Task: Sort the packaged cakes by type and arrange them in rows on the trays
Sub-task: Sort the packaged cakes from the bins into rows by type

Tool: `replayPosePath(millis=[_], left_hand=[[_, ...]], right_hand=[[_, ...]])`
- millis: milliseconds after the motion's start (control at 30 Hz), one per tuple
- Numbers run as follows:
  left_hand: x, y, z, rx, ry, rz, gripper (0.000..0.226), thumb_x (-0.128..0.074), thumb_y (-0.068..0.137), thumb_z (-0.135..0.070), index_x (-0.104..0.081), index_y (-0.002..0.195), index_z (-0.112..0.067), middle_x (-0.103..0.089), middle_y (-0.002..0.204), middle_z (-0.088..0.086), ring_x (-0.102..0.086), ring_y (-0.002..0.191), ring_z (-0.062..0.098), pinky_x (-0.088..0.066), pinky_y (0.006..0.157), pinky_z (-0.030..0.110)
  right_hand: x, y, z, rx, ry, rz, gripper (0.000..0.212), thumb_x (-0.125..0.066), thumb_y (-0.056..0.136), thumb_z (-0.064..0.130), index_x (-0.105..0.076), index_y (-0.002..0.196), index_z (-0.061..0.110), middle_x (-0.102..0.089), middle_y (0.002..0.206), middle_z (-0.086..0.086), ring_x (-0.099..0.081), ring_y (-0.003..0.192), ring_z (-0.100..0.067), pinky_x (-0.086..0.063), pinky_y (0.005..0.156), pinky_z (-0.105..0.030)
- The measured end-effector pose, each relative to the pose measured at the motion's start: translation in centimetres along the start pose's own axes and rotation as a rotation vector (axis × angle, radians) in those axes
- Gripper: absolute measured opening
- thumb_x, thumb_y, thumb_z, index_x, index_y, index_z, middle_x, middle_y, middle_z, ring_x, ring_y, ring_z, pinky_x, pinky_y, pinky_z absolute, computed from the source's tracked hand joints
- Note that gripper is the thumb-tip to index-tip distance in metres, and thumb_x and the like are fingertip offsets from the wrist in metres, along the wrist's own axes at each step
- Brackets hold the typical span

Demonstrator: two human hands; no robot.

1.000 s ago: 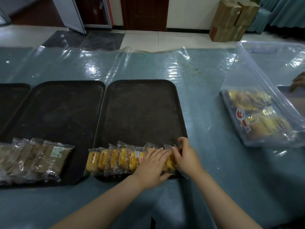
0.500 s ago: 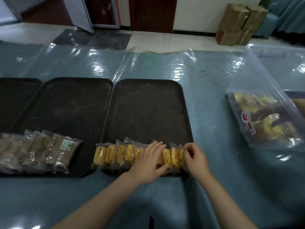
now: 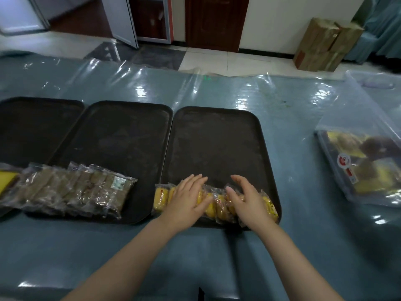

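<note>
I have both hands flat on the row of yellow cakes [image 3: 217, 205] at the near edge of the right tray [image 3: 217, 135], left hand [image 3: 186, 203] and right hand [image 3: 249, 203] pressing with straight fingers, gripping nothing. I judge I'm squaring this row; next comes fetching more from the clear bin [image 3: 338, 118] off to my right.

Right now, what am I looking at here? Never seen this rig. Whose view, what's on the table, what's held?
There is no robot: a person wears a camera on the head, so the one picture looks forward and down at their own hands. The left hand and right hand lie flat, fingers fairly straight, on a row of yellow packaged cakes along the near edge of the right tray. Nothing is gripped. The middle tray carries a row of brown packaged cakes. A clear bin at far right holds more packets. Everything sits on a plastic-covered table.
</note>
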State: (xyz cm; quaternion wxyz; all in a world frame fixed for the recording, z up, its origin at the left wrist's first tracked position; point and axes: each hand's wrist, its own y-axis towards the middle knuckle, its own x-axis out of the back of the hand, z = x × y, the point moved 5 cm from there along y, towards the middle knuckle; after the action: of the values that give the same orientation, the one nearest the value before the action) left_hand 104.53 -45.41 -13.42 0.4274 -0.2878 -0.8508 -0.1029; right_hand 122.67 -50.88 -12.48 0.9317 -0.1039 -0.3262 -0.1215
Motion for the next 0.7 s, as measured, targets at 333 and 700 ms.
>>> replayPosePath(millis=[333,700], left_hand=[[9.5,-6.9,11.2,0.029,-0.027,-0.094,0.092,-0.013,0.081,-0.081,-0.027,0.154,-0.027,-0.023,0.161,-0.008,-0.01,0.149,0.009,-0.005,0.121,0.025],[22.4,-17.4,24.9,0.079,-0.074,-0.152,0.071,-0.023,0.092,-0.068,-0.038,0.149,-0.029,-0.035,0.152,-0.014,-0.024,0.143,0.005,-0.019,0.121,0.038]], right_hand=[[-9.7,-1.3,11.8,0.072,0.021,0.064,0.051,-0.038,0.103,0.049,-0.036,0.151,0.031,-0.04,0.153,0.006,-0.038,0.134,-0.004,-0.032,0.111,-0.028],[-23.1,-4.1,24.6,0.099,0.104,0.085,0.053,-0.041,0.102,0.049,-0.038,0.151,0.028,-0.037,0.155,0.006,-0.027,0.146,-0.01,-0.025,0.12,-0.036]])
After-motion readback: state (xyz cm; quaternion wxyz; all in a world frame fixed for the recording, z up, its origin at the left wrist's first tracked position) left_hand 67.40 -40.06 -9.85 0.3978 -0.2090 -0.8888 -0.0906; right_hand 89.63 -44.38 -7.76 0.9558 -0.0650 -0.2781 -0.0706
